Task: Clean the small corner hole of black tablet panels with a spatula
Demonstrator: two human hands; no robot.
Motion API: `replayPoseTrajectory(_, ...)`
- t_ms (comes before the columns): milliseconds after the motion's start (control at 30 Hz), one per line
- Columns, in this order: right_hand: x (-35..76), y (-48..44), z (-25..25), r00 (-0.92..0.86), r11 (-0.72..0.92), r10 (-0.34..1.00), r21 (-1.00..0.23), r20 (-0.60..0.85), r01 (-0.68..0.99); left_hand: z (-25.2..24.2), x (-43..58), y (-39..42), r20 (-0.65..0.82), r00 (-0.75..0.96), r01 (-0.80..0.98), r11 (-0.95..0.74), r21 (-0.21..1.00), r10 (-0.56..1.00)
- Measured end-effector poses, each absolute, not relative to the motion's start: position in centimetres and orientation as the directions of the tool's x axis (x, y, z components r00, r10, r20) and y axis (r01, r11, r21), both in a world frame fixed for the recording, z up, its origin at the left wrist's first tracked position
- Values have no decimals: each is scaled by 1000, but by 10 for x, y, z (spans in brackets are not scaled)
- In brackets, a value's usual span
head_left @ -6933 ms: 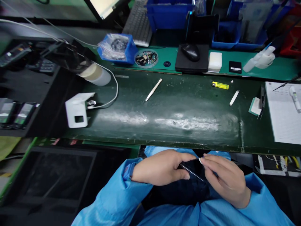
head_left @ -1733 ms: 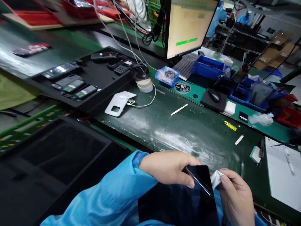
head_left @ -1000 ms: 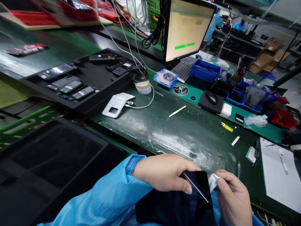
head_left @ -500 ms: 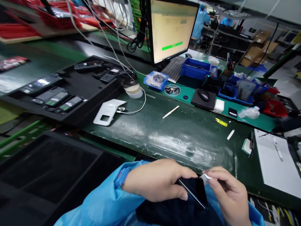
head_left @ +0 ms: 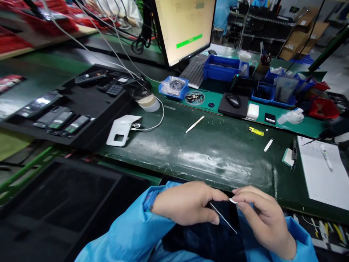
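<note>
- I see the left hand (head_left: 188, 203) closed around a black phone (head_left: 222, 214), with its fingers curled over the phone's upper edge.
- I see the right hand (head_left: 264, 222) pinching a small white wipe (head_left: 233, 200) between thumb and fingers, right at the phone's top corner.
- A thin metallic strip (head_left: 223, 222) runs slantwise across the phone's dark face, just under the left thumb.
- I have the phone held over the lap, just in front of the desk (head_left: 207, 160) edge, between two blue sleeves (head_left: 120, 229).
- On the green desk I can make out a white plastic stand (head_left: 121, 129), a white stick (head_left: 195, 124), a yellow lighter (head_left: 256, 131), a black mouse (head_left: 233, 100) and a notepad (head_left: 321, 167).
- To the left, a black tray (head_left: 76, 105) holds several phones.
</note>
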State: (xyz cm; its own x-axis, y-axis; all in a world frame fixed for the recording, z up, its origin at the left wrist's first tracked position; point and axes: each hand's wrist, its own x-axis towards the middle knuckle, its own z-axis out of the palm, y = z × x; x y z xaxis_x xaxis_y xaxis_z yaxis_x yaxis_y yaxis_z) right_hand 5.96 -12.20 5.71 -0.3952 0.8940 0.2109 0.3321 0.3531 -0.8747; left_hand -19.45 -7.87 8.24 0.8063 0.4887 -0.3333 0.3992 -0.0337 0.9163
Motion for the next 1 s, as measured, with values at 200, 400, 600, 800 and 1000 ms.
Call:
replayPoseTrajectory(200, 64, -131, 45, -347, 158, 937, -935, 40, 318, 70, -190, -71, -347, 829, 353, 72, 933, 439)
replayPoseTrajectory(400, 64, -132, 40, -200, 18, 979, -944, -51, 330, 50, -187, -65, -320, 860, 262, 193, 946, 398)
replayPoseTrajectory(600, 64, -130, 34, -143, -83, 980, -938, -138, 336, 34, -185, -61, -323, 867, 231, 266, 936, 381)
replayPoseTrajectory(800, 63, -130, 30, -113, -141, 976, -937, -185, 320, 30, -185, -59, -318, 871, 235, 252, 939, 374)
replayPoseTrajectory(1000, 65, -132, 28, -129, -166, 969, -939, -213, 302, 31, -186, -57, -335, 862, 258, 241, 936, 380)
